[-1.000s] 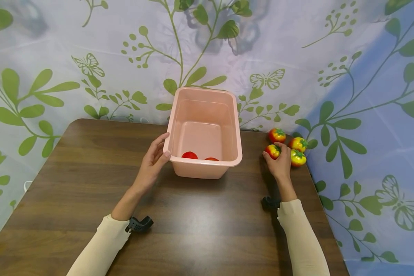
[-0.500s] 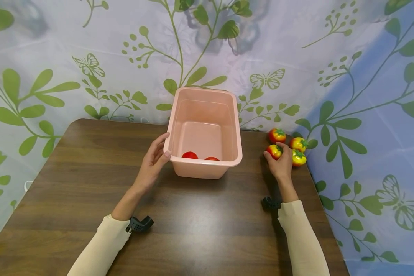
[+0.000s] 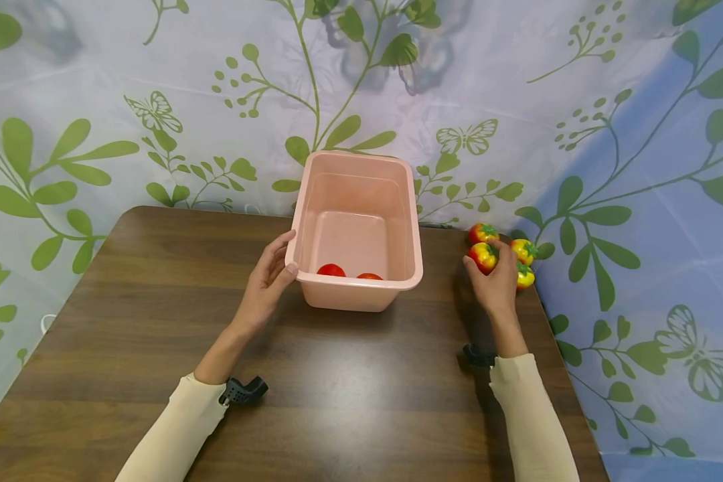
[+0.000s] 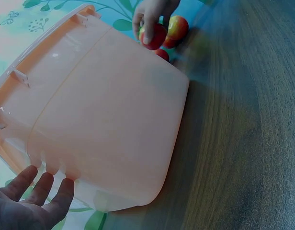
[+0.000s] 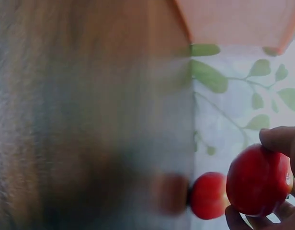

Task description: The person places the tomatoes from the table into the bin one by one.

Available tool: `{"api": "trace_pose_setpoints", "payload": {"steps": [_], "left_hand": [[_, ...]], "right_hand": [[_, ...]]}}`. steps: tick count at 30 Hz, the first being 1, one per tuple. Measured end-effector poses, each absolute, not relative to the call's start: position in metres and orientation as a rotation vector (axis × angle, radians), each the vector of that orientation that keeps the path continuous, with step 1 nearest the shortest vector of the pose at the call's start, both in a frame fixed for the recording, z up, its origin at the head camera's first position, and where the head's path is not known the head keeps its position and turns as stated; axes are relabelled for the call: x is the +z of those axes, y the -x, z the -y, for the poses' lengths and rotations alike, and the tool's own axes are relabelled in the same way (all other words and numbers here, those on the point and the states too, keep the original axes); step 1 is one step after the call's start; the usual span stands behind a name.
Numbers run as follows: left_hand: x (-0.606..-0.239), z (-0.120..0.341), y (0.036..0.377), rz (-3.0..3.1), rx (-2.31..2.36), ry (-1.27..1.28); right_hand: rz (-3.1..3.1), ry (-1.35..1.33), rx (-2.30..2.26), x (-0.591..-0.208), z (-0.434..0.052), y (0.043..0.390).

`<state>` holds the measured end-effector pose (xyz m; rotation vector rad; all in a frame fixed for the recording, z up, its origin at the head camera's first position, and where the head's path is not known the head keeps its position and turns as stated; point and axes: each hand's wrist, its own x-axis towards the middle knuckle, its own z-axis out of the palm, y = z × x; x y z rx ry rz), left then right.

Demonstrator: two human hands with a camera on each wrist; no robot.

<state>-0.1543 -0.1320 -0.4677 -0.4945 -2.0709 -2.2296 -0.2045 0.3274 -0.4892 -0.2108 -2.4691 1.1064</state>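
Head view: the left hand point(image 3: 269, 281) rests flat-fingered against the pink tub point(image 3: 358, 227); the right hand point(image 3: 495, 284) pinches a tomato point(image 3: 483, 256) just above the table point(image 3: 156, 301) (three others nearby). Right wrist view: fingers point(image 5: 280, 139) curl round it.

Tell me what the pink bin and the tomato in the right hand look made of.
Pink bin: likely thin moulded plastic, semi-gloss, with a rolled rim and translucent walls. Tomato held by the right hand: probably a plastic or foam replica; smooth, glossy red-yellow skin.
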Motion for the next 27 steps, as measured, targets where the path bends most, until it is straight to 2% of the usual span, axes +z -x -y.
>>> {"api": "trace_pose_setpoints", "payload": {"steps": [14, 27], "left_hand": [[-0.465, 0.131, 0.154, 2.072, -2.239, 0.478], [-0.466, 0.131, 0.153, 2.058, -2.236, 0.492]], "right_hand": [[2.396, 0.126, 1.057, -0.448, -0.315, 0.193], [2.369, 0.091, 1.050, -0.441, -0.311, 0.190]]}}
